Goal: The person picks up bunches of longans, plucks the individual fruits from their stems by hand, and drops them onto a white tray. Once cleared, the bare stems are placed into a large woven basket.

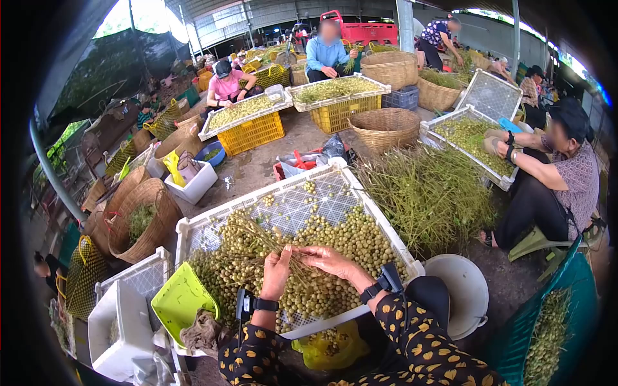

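Note:
Over a white mesh tray my left hand is closed round a bunch of thin dry stems. My right hand meets it at the fingertips, its fingers pinched on the same stems. Small round yellow-green fruits cover most of the tray under both hands. Part of the mesh shows bare at the tray's far side. What lies between the touching fingertips is too small to make out.
Cut stems are heaped right of the tray, near a white bucket. At left are a lime-green scoop-like container, a foam box and wicker baskets. A person sits at another tray on the right; others work behind.

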A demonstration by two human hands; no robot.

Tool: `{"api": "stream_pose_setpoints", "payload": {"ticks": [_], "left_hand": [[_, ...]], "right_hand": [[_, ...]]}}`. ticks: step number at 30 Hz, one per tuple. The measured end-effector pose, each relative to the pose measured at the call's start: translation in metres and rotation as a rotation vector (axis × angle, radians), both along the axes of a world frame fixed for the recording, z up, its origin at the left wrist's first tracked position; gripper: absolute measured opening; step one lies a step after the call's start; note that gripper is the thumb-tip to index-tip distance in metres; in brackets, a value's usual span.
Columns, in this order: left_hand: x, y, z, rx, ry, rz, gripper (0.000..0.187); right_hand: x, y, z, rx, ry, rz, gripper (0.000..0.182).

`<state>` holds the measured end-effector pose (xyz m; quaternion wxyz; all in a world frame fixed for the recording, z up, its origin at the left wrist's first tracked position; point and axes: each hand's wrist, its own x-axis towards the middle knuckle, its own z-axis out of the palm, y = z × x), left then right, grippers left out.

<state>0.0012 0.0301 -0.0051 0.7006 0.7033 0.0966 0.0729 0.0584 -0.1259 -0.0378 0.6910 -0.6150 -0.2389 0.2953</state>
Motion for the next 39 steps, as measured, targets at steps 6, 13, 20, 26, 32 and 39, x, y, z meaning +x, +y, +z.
{"api": "stream_pose_setpoints", "payload": {"ticks": [6, 13, 20, 26, 32, 39], "left_hand": [[0.002, 0.000, -0.004, 0.012, -0.028, -0.043, 0.027], [0.001, 0.008, -0.006, 0.206, 0.000, -0.055, 0.026], [0.009, 0.004, -0.020, 0.146, -0.136, 0.134, 0.024], [0.011, 0.006, -0.030, -0.105, -0.119, 0.120, 0.025], [0.007, -0.002, -0.016, -0.181, -0.102, 0.108, 0.024], [0.007, 0.001, -0.007, -0.218, -0.158, 0.171, 0.026]], "right_hand": [[0.000, -0.003, 0.001, 0.001, -0.050, -0.022, 0.038], [0.002, 0.002, -0.001, -0.127, -0.252, -0.051, 0.035], [0.004, 0.000, -0.007, 0.102, -0.074, -0.104, 0.030], [-0.001, -0.006, 0.005, 0.147, 0.170, -0.279, 0.023], [0.009, -0.008, -0.012, 0.181, 0.249, -0.377, 0.022], [-0.005, -0.015, 0.011, -0.066, 0.078, -0.058, 0.049]]}}
